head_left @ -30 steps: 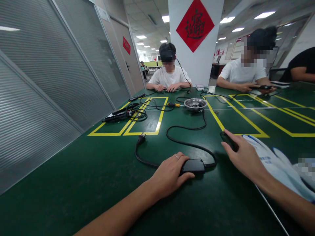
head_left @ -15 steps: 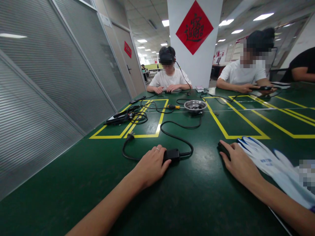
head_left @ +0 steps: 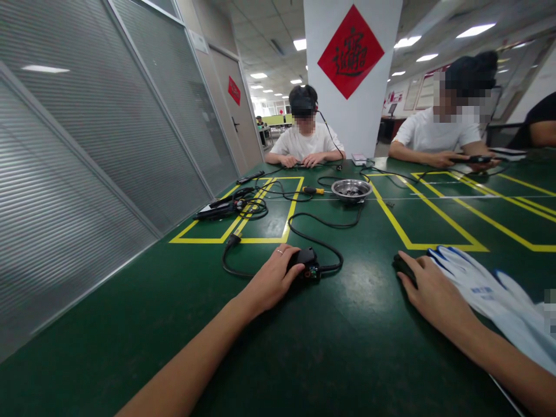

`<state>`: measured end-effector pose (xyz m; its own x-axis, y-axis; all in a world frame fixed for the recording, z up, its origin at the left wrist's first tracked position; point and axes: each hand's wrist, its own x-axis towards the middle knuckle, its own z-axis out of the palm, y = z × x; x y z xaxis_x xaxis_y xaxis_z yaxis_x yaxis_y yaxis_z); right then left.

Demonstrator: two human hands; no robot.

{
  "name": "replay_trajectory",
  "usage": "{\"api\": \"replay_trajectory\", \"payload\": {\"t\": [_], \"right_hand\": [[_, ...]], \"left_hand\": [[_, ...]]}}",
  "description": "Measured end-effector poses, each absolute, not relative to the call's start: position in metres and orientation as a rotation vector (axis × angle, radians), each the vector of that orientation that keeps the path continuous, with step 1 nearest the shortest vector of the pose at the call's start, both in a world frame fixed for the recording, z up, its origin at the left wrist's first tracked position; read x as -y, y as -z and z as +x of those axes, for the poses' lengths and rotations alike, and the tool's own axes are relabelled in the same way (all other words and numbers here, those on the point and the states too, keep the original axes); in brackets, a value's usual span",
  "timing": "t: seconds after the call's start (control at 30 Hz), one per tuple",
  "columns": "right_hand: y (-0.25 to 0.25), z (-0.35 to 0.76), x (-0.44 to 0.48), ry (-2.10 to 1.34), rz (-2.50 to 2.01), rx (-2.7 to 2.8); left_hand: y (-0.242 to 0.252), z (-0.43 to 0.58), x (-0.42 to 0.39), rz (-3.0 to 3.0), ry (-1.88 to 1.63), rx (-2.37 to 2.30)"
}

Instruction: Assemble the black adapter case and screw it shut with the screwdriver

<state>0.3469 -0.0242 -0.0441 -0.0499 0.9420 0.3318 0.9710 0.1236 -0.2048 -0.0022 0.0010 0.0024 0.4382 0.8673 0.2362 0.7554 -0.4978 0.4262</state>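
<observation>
Your left hand [head_left: 273,279] curls around the black power adapter [head_left: 307,265] on the green tabletop [head_left: 304,359] and tips it up. Your right hand [head_left: 434,288] lies flat on a small black part [head_left: 403,267], beside the white gloves [head_left: 486,289]. I judge you are inspecting the adapter; turning it needs a firm hold.

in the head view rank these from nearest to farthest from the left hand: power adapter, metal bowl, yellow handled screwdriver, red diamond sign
1. power adapter, under the left hand's fingertips.
2. metal bowl, farther up the table, to the right.
3. yellow handled screwdriver, beside the bowl on its left; too close to call against the bowl.
4. red diamond sign, on the pillar behind.
</observation>
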Motion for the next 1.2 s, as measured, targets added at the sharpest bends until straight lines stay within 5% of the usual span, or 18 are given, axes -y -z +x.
{"api": "replay_trajectory", "payload": {"t": [0.23, 0.33, 0.47, 0.8, 1.2], "right_hand": [[0.007, 0.309, 0.055, -0.07, -1.675, 1.986], [-0.002, 0.279, 0.076, -1.079, -1.415, 1.71], [0.002, 0.258, 0.084, -1.593, -1.116, 1.298], [0.007, 0.293, 0.056, -1.664, -1.058, 0.781], [0.027, 0.315, 0.019, -1.405, -1.347, 1.009]], "left_hand": [[-0.014, 0.031, 0.032, 2.255, -0.783, -1.311], [-0.01, 0.054, 0.053, 2.192, -0.787, -1.143], [-0.007, 0.065, 0.066, 2.175, -0.674, -1.044], [0.005, 0.024, 0.021, 2.559, -0.41, -1.865], [-0.008, 0.012, 0.012, 2.433, -0.584, -1.723]]}}
